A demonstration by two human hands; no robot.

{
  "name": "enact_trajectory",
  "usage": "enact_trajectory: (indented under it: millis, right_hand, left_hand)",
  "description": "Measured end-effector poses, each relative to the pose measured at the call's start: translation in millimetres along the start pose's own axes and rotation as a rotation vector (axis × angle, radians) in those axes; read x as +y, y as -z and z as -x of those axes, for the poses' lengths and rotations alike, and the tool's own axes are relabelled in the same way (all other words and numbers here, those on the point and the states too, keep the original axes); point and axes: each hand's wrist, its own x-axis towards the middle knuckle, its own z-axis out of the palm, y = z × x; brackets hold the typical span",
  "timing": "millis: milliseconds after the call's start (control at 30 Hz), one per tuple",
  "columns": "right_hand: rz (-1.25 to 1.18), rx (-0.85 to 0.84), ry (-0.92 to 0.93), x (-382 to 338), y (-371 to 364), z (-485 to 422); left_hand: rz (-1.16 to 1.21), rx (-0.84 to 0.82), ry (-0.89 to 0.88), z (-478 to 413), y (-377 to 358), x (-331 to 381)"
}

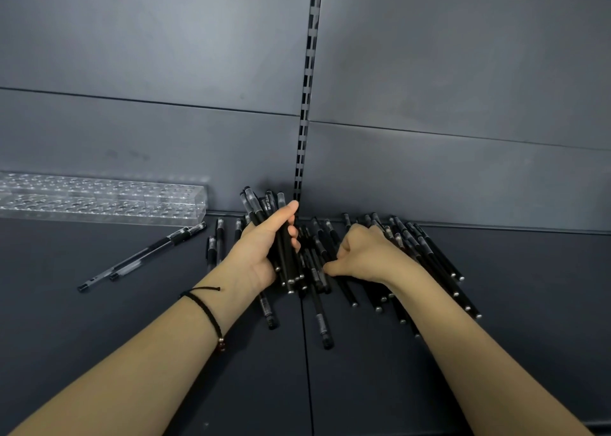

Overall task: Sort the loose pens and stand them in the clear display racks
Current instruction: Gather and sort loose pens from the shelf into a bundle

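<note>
The left hand [261, 250] grips a pen bundle [284, 240], long axes front to back; the right hand [367, 253] curls on the pile [426, 253], hold unclear; racks [99, 201] lie along the shelf's [132, 329] back edge, nearer the left hand

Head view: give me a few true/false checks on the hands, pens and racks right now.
The left hand grips a bundle of pens. True.
The racks hold standing pens. False: no pens show in them.
The right hand is raised clear of the pile. False: it is down on the pile, fingers curled.
Left of the pile, two pens lie apart. True.
The bracelet is on the right wrist. False: it is on the left wrist.
</note>
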Motion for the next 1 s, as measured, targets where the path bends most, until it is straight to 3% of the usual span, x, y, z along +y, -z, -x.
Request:
enact_trajectory:
  millis: [133, 267, 367, 433, 500, 667, 1000]
  right_hand:
    - [-0.135, 0.051, -0.016, 8.0, -5.8, -6.9]
    - [-0.232, 0.271, -0.03, 15.0, 2.7, -4.4]
    - [-0.528, 0.4, 0.038, 12.7, 8.6, 4.8]
    - [-0.805, 0.299, 0.081, 5.5, 8.1, 11.3]
    - [-0.931, 0.162, 0.104, 0.0, 4.9, 13.9]
    - [-0.932, -0.028, 0.136, -8.1, -4.9, 14.8]
    - [-0.875, -0.141, 0.2, -10.5, -0.9, 21.5]
  left_hand:
    - [-0.009, -0.031, 0.017, 0.4, 0.5, 0.6]
    - [0.02, -0.028, 0.002, -0.4, 1.1, -0.2]
    - [0.027, -0.021, 0.01, -1.9, 2.8, -1.4]
    - [0.029, -0.019, 0.025, -3.3, 3.1, -2.0]
    - [0.04, -0.041, 0.033, -4.5, 2.6, -2.3]
    - [-0.003, -0.048, -0.047, -3.5, -0.6, -5.5]
    - [-0.074, -0.067, -0.048, -2.8, -6.7, -8.1]
